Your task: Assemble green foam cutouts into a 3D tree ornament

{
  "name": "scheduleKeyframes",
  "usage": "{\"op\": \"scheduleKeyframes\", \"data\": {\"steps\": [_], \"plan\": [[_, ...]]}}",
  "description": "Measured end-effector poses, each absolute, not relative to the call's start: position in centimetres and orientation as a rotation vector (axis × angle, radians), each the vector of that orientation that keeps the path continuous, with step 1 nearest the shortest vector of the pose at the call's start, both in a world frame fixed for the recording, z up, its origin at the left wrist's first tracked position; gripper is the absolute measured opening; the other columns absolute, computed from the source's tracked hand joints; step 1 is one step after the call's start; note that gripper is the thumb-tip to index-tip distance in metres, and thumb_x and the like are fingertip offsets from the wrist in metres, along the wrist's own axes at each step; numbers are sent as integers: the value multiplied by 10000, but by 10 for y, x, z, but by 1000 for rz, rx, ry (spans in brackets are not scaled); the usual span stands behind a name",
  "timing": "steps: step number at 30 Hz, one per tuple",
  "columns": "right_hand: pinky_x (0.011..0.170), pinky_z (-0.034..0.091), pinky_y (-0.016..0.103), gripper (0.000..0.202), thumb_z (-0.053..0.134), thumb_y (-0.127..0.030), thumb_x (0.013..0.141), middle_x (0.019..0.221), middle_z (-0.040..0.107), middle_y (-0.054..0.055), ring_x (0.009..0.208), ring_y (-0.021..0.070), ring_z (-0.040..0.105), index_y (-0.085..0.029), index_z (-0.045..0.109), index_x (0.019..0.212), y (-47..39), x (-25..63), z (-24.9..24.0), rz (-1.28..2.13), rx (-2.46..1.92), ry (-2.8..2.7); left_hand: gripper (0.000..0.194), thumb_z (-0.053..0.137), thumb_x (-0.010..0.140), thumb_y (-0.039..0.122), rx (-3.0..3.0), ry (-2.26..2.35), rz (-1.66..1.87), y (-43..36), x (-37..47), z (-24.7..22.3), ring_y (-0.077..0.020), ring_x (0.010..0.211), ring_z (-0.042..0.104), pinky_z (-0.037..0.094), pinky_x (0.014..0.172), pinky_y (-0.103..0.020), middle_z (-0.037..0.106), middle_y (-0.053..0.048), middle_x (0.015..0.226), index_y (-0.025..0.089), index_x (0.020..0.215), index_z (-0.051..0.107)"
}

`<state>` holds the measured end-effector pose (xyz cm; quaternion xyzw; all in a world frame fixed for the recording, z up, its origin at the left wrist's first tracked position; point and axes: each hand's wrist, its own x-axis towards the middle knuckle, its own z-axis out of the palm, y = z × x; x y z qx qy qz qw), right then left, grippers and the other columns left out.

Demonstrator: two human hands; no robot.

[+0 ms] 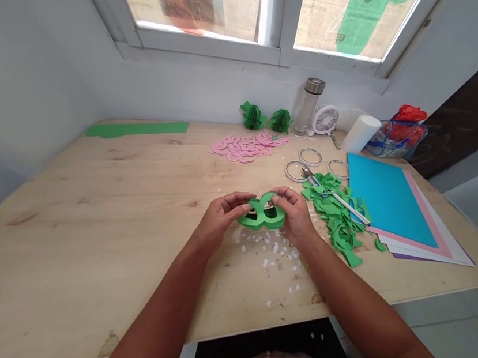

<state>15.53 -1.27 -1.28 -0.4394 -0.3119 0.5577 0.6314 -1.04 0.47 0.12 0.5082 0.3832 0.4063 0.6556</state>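
Between my two hands is a green paper cutout (264,220) with two rounded openings, like a mask or a figure eight. My left hand (229,215) pinches its left lobe between thumb and fingers. On the other side, my right hand (291,210) pinches the right lobe the same way. The cutout is held just above the table, over small white paper bits (280,249). Close to my right hand lies a heap of green paper scraps (341,230), with scissors (311,177) and a white pen-like stick (351,209) on top.
Tape rolls (310,157) lie beyond the scraps. Coloured sheets (392,201) are stacked at right. Along the wall are pink paper cutouts (244,147), green paper pompoms (253,117), a glass bottle (306,107), a small fan (326,119) and a white roll (362,133). A green strip (141,128) lies far left.
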Motion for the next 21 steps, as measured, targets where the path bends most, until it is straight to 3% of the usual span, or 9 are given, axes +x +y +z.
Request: {"op": "scheduleKeyframes", "data": {"steps": [5,11,21], "plan": [[550,452,227,198,740,-255,606,618,654,-23,561,110,572,-175,641,758,-11,160,-9,1232,-974,-623,360,701,710,318,1148,843,857,7,-13,1,-209,947,625,479,813,-299,701,-75,1073,198,1049,693],[554,446,219,181,741,-242,608,629,653,-24,558,101,563,-174,647,746,-10,161,-10,1219,-961,-625,283,731,653,288,1032,876,842,8,-14,3,-190,788,638,499,697,-294,726,-93,964,164,907,738],[553,453,222,172,721,-228,611,636,640,-18,586,118,558,-181,645,758,-10,163,-7,1393,-903,-565,233,748,618,297,1075,946,903,9,-16,0,-154,656,613,503,666,-282,734,-76,808,154,802,750]]}}
